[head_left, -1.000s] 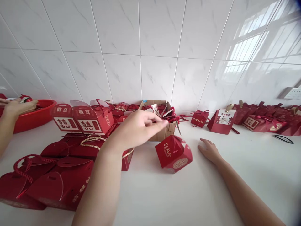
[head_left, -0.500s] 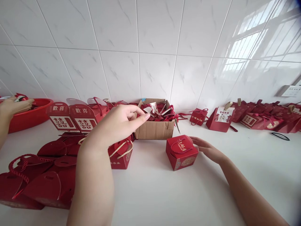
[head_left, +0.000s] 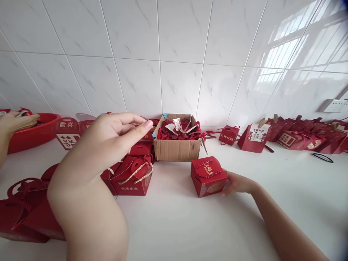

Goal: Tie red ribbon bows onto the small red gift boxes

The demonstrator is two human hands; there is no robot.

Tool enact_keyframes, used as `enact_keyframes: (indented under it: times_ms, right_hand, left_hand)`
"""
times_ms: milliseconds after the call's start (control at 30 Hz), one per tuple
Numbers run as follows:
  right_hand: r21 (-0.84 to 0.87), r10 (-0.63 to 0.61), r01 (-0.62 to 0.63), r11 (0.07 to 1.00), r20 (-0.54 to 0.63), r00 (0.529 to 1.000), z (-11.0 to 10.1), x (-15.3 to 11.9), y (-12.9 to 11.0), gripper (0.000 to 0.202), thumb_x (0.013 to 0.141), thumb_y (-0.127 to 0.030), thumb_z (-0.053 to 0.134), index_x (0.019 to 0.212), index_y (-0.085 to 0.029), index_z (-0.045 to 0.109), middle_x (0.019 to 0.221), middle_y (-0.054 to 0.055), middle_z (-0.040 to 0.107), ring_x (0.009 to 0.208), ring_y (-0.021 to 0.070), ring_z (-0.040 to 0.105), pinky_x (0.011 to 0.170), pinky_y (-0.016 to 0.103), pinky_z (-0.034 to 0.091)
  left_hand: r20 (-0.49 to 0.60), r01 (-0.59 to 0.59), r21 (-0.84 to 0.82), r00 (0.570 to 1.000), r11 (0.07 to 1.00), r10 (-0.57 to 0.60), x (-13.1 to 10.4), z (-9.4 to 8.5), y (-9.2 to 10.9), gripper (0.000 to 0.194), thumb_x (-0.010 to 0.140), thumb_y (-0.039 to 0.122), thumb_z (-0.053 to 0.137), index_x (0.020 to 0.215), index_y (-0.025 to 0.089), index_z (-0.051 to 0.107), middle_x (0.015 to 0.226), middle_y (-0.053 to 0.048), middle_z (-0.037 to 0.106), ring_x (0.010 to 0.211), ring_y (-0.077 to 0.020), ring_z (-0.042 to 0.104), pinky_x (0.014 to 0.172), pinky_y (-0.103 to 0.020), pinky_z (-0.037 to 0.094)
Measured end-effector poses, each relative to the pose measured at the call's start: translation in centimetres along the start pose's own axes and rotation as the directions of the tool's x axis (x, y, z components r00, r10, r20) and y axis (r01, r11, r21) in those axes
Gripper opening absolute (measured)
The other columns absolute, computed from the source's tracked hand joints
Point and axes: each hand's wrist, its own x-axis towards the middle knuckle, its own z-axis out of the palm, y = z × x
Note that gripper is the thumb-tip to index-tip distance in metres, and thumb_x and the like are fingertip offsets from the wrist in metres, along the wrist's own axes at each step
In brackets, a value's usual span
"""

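Note:
A red gift box (head_left: 208, 179) with a twisted red cord handle and gold print stands on the counter. My right hand (head_left: 235, 183) is curled against its right side, some of the fingers hidden behind it. My left hand (head_left: 116, 136) hovers above the boxes on the left, fingers loosely bent and thumb close to the forefinger, with nothing visible in it. Below it sits a red gift box with gold cord (head_left: 134, 181). A cardboard carton (head_left: 176, 150) filled with red ribbons and small cards stands behind, between my hands.
More dark red boxes (head_left: 29, 210) sit at the front left. Another person's hand (head_left: 20, 121) is at a red basin (head_left: 32, 139), far left. Small red bags (head_left: 252, 139) line the tiled wall on the right. A black ring (head_left: 322, 157) lies there.
My left hand has moved left, away from the carton, uncovering more of the gold-cord box. My right hand has come lower and nearer along the right side of its box, which stays in place.

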Motion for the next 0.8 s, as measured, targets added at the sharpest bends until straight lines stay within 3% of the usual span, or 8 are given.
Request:
enact_keyframes:
  times_ms: [100, 233, 333, 433, 567, 733, 800]
  right_hand:
    - [0.081, -0.06, 0.063, 0.995, -0.046, 0.997, 1.3, 0.9, -0.5, 0.087, 0.061, -0.028, 0.082, 0.137, -0.025, 0.039, 0.133, 0.011, 0.053, 0.124, 0.0326, 0.047, 0.103, 0.05, 0.04]
    - [0.213, -0.173, 0.196, 0.957, -0.122, 0.977, 1.6, 0.9, -1.9, 0.091, 0.063, -0.028, 0.081, 0.139, -0.027, 0.032, 0.135, 0.011, 0.051, 0.121, 0.0304, 0.051, 0.098, 0.047, 0.045]
    - [0.228, -0.236, 0.294, 0.928, -0.253, 0.938, 1.2, 0.4, -2.6, 0.089, 0.067, -0.036, 0.078, 0.14, -0.032, 0.027, 0.143, 0.01, 0.041, 0.125, 0.0298, 0.046, 0.098, 0.046, 0.045]
    - [0.145, -0.294, 0.353, 0.924, -0.319, 0.901, 1.0, 0.1, -2.7, 0.075, 0.075, -0.052, 0.065, 0.14, -0.033, 0.031, 0.147, 0.008, 0.037, 0.135, 0.0285, 0.034, 0.107, 0.046, 0.034]
    - [0.127, -0.274, 0.343, 0.931, -0.377, 0.885, 0.9, 0.4, -2.2, 0.053, 0.09, -0.056, 0.037, 0.135, -0.03, 0.041, 0.144, 0.009, 0.042, 0.136, 0.0263, 0.033, 0.108, 0.049, 0.03]
    - [0.215, -0.223, 0.315, 0.924, -0.367, 0.903, 0.6, 0.4, -2.0, 0.044, 0.089, -0.05, 0.045, 0.128, -0.028, 0.05, 0.142, 0.009, 0.045, 0.132, 0.0262, 0.038, 0.105, 0.046, 0.036]
    - [0.255, -0.236, 0.316, 0.914, -0.3, 0.924, 0.4, 0.2, -2.0, 0.055, 0.083, -0.052, 0.055, 0.133, -0.031, 0.045, 0.145, 0.008, 0.04, 0.136, 0.0264, 0.032, 0.105, 0.045, 0.035]
  left_hand:
    - [0.056, 0.007, -0.028, 0.998, 1.0, -0.006, -0.2, -0.2, 0.1, 0.023, 0.071, 0.043, 0.063, 0.082, 0.023, 0.068, 0.047, 0.005, 0.047, 0.039, -0.0068, 0.04, 0.034, -0.014, 0.03]
    - [0.048, 0.026, -0.048, 0.999, 0.998, -0.024, -0.4, -0.3, 0.1, 0.024, 0.069, 0.044, 0.064, 0.083, 0.024, 0.068, 0.048, 0.004, 0.05, 0.039, -0.0082, 0.044, 0.033, -0.014, 0.033]
    - [0.038, 0.019, -0.035, 0.999, 0.999, -0.017, -0.4, -0.3, 0.1, 0.026, 0.07, 0.046, 0.064, 0.083, 0.023, 0.067, 0.048, 0.004, 0.05, 0.039, -0.0082, 0.044, 0.032, -0.014, 0.032]
    - [0.047, 0.035, 0.003, 0.998, 0.999, -0.035, -0.3, -0.3, 0.1, 0.029, 0.072, 0.047, 0.063, 0.086, 0.023, 0.067, 0.049, 0.005, 0.048, 0.041, -0.0072, 0.041, 0.035, -0.014, 0.033]
    - [0.067, 0.035, 0.063, 0.997, 0.997, -0.04, -0.4, -0.4, 0.3, 0.026, 0.075, 0.046, 0.062, 0.087, 0.023, 0.066, 0.048, 0.006, 0.041, 0.042, -0.0061, 0.038, 0.037, -0.013, 0.029]
    - [0.086, 0.058, 0.085, 0.994, 0.995, -0.066, -0.3, 0.3, 0.6, 0.03, 0.073, 0.049, 0.062, 0.088, 0.023, 0.067, 0.05, 0.004, 0.051, 0.042, -0.0096, 0.044, 0.037, -0.017, 0.031]
    - [0.065, 0.029, 0.091, 0.997, 0.995, -0.035, -0.1, 0.8, 0.7, 0.031, 0.072, 0.048, 0.063, 0.086, 0.021, 0.068, 0.05, 0.003, 0.055, 0.043, -0.0113, 0.048, 0.038, -0.019, 0.032]
